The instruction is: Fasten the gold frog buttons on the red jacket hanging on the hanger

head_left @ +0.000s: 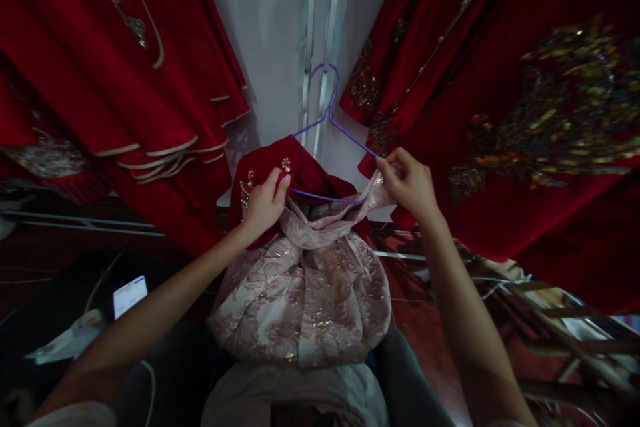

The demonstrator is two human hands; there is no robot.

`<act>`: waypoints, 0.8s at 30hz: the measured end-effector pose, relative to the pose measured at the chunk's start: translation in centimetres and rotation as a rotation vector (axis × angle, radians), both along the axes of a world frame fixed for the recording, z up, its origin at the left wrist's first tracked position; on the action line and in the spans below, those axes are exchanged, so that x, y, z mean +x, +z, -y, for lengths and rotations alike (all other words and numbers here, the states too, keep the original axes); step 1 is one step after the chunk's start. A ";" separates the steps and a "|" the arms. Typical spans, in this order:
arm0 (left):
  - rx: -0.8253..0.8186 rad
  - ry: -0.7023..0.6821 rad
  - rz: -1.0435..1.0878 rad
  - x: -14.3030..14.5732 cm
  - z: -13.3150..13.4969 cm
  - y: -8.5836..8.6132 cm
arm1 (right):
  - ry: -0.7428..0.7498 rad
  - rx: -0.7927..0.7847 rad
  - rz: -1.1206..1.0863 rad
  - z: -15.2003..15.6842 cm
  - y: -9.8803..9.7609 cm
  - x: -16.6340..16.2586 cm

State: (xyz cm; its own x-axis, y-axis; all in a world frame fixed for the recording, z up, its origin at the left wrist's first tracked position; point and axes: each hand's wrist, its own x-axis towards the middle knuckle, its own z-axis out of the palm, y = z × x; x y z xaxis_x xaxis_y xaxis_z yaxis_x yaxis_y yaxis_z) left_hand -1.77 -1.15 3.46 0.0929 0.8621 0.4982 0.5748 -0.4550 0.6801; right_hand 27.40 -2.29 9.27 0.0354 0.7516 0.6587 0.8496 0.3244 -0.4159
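A purple wire hanger (336, 110) stands in front of me, its hook up against a pale metal rail. Over its left side lies a red velvet garment (260, 160) with jewelled ornaments. A pale pink brocade skirt (310, 300) with a metallic pattern hangs below the hanger's lower bar, its waistband curving downward. My left hand (267, 203) pinches the red velvet at the hanger's left end; what else lies under those fingers is hidden. My right hand (410, 183) is closed on the skirt's waistband at the hanger's right corner.
Red embroidered garments (150, 80) hang on the left, and more with gold sequins (560, 107) hang on the right. A lit phone (130, 295) and a plastic packet (70, 340) lie at lower left. Wooden slats (575, 347) stand at lower right.
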 end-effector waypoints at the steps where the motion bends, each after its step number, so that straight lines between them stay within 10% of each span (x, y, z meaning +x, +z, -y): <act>1: -0.007 -0.014 0.002 0.4 0.5 -0.1 | -0.004 0.001 0.001 0.1 0.1 0.0; 14: -0.131 -0.368 -0.101 2.1 5.1 -3.1 | 0.068 -0.062 -0.072 -0.8 0.6 0.7; 24: -0.131 -0.443 -0.014 -0.4 3.6 -1.4 | 0.497 -0.860 -0.033 -9.2 2.9 0.7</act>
